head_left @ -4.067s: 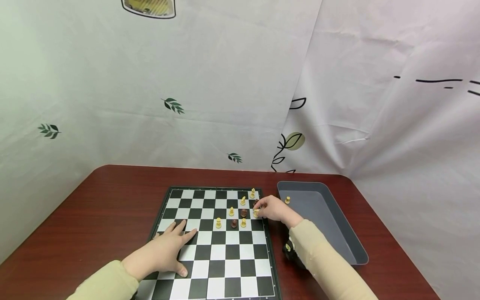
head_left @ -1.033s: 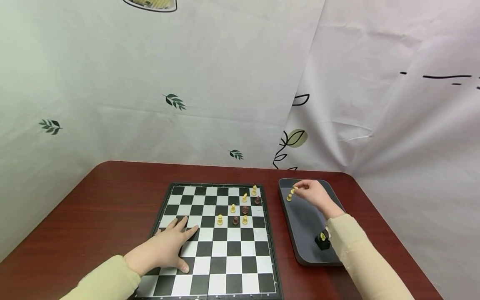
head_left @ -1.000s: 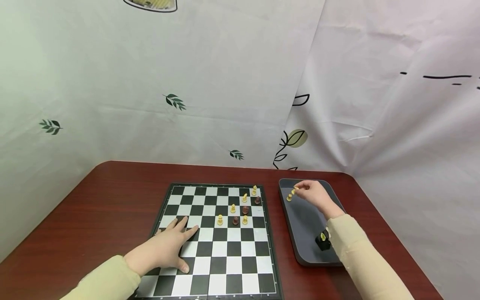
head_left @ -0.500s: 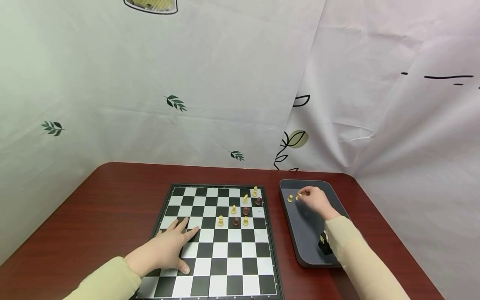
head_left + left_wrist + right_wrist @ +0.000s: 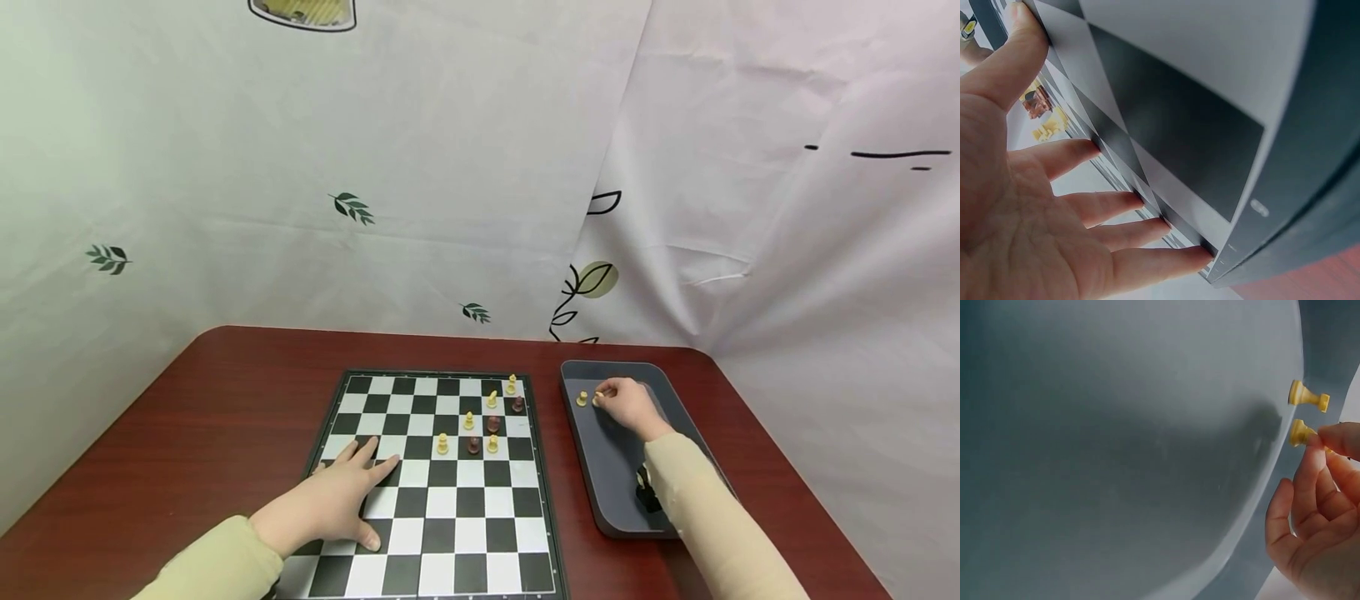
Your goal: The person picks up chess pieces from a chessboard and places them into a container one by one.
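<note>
My left hand (image 5: 330, 504) lies spread on the left part of the chessboard (image 5: 438, 537). In the left wrist view its fingers (image 5: 1122, 206) are nearly straight, with the tips touching the squares. Over the grey tray (image 5: 611, 500), my right hand (image 5: 633, 407) pinches a yellow chess piece (image 5: 1299, 432) between thumb and fingertips. That piece is upright at the tray floor, its top hidden by the fingers. Close beside it stands a yellow rook-like piece (image 5: 1308, 395), flat-topped and untouched.
Several yellow pieces (image 5: 443, 444) and a few dark brown pieces (image 5: 493, 424) stand on the board's far right part. The reddish-brown table (image 5: 187, 417) reaches back to a white printed cloth (image 5: 420, 167). A strip of table separates board and tray.
My right hand has carried a yellow piece from the board's right edge to the tray. Over the last second it lowered the piece beside the other. My left hand has stayed put.
</note>
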### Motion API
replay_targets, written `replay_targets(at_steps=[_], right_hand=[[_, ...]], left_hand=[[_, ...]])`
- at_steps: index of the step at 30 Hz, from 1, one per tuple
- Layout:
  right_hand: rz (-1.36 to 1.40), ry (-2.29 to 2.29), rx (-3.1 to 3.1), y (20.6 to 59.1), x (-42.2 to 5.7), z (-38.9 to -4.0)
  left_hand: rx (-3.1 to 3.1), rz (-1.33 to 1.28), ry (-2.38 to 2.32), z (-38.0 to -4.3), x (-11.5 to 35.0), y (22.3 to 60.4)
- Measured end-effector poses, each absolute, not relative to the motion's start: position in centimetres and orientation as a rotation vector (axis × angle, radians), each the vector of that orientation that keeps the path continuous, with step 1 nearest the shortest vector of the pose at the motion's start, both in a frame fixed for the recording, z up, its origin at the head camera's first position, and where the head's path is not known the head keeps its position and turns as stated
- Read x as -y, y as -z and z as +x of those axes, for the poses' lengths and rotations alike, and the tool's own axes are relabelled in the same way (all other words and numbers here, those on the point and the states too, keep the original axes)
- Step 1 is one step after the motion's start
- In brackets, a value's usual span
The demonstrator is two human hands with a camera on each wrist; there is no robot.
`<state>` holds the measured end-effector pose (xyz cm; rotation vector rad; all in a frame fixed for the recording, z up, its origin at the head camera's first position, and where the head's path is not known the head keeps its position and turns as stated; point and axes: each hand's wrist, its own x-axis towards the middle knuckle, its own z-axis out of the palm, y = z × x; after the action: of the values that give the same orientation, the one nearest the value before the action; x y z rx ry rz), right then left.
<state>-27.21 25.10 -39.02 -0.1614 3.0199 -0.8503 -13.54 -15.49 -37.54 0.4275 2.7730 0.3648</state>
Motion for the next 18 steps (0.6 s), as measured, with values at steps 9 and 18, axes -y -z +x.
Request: replay_targets(at_steps=[9, 18], right_hand=[[-0.140, 0.865, -3.012, 39.47, -24.89, -27.47], [-0.135, 0.869, -3.019, 39.56, -24.79, -27.47]], left_hand=[[-2.771, 0.433, -0.390, -13.41, 15.53, 37.56], [-2.775, 0.432, -0.393, -13.35, 15.49, 37.49]])
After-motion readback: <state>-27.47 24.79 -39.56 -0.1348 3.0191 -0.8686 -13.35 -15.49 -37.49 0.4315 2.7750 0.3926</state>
